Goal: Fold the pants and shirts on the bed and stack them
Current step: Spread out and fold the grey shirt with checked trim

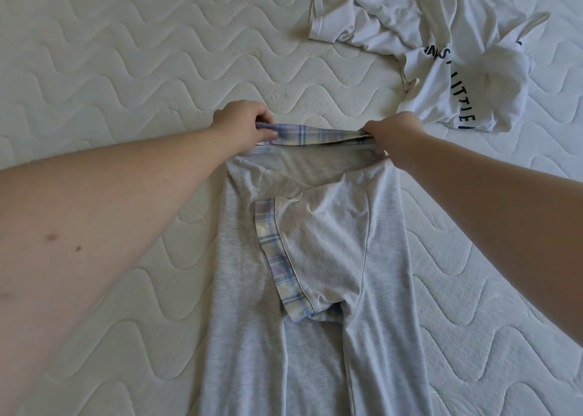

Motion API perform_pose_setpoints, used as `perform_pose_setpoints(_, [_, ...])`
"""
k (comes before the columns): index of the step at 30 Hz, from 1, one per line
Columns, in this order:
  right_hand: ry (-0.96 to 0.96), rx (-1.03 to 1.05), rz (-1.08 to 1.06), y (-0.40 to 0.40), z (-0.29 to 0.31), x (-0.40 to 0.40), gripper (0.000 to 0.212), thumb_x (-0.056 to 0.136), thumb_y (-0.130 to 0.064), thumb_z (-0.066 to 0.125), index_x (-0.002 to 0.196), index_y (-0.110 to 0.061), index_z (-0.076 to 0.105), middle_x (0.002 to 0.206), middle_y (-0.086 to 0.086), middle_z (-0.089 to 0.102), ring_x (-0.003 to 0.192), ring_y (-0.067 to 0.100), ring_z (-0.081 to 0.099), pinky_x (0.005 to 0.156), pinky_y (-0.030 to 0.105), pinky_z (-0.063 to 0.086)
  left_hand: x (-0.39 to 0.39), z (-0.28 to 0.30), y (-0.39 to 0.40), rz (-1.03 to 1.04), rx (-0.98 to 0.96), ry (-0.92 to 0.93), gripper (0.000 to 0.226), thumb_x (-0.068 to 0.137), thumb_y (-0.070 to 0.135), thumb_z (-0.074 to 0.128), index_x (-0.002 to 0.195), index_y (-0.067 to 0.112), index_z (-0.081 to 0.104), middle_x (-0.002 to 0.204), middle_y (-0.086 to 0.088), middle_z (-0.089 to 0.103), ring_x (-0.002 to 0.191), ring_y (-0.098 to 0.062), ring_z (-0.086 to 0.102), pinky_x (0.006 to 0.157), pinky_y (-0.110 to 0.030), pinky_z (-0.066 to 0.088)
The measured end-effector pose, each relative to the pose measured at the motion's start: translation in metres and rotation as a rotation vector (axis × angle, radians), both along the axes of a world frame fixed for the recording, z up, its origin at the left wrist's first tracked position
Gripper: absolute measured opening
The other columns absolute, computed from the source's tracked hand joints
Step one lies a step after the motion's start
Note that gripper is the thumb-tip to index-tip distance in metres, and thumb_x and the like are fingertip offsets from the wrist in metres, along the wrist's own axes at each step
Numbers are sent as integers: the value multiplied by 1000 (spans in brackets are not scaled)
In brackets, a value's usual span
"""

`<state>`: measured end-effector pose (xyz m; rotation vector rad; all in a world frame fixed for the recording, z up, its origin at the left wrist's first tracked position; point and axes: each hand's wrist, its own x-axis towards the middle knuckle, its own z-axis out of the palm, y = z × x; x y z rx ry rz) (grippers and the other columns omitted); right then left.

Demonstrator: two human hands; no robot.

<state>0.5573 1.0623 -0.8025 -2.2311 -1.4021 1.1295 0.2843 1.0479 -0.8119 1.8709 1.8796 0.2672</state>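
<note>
On the left, the left hand (244,122) grips one end of the plaid waistband (318,136) of the grey pants (239,258), fingers curled round the fabric. The pants lie lengthwise on the bed (94,52), the waist at the far end and both legs running toward the camera and out of view at the bottom edge. A pocket lining with plaid trim (277,258) is turned out and lies across the front of the pants, between the two legs.

Further right, the right hand (394,133) pinches the other end of the same waistband, so both hands hold it stretched between them, raised a little off the mattress.

At the far right, near the top, a white shirt (441,59) with dark lettering lies crumpled on the bed, close to the right hand but apart from the pants.

By my reading, the task is at an early stage. The pants are spread out but no fold shows in them yet, and the pocket lining looks as if it needs tucking in first. The shirt is untouched and unfolded, and no stack of folded clothes is in view.
</note>
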Motion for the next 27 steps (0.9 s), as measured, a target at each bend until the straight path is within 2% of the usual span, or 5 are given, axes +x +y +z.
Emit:
perform_pose_setpoints(6, [138,40,-161,6,2,15,19,97,-12,55,106,-13,71,75,-5,68,48,3,51,43,13,43,5,-7,2,101,3,-14,10,92,25,64,102,23,66,100,5,62,104,-25,58,96,-39,43])
perform_pose_setpoints(10, [113,102,180,-6,-8,10,27,102,-30,49,125,-35,63,108,-4,66,53,9,42,40,15,35,4,-18,-2,62,-25,-50,10,96,21,57,106,19,61,110,-5,64,102,-27,57,94,-40,44])
perform_pose_setpoints(15, [111,73,230,-5,-10,-5,36,104,-44,38,112,-25,66,111,0,63,79,11,54,64,23,42,-1,-21,-5,44,39,-158,5,94,18,61,97,22,61,93,4,59,87,-16,53,75,-26,37])
perform_pose_setpoints(19, [-250,2,313,1,-9,0,37,99,-41,52,109,-7,64,81,4,60,61,15,47,51,24,38,-1,-19,-9,53,77,-193,7,92,18,64,93,25,61,81,12,56,81,-13,53,73,-24,36])
perform_pose_setpoints(27, [14,20,586,-10,5,19,17,94,-35,63,110,-38,70,89,-13,68,67,3,57,49,8,38,-7,-6,-9,38,13,-93,15,84,36,73,94,26,68,82,8,62,80,-16,56,89,-38,46])
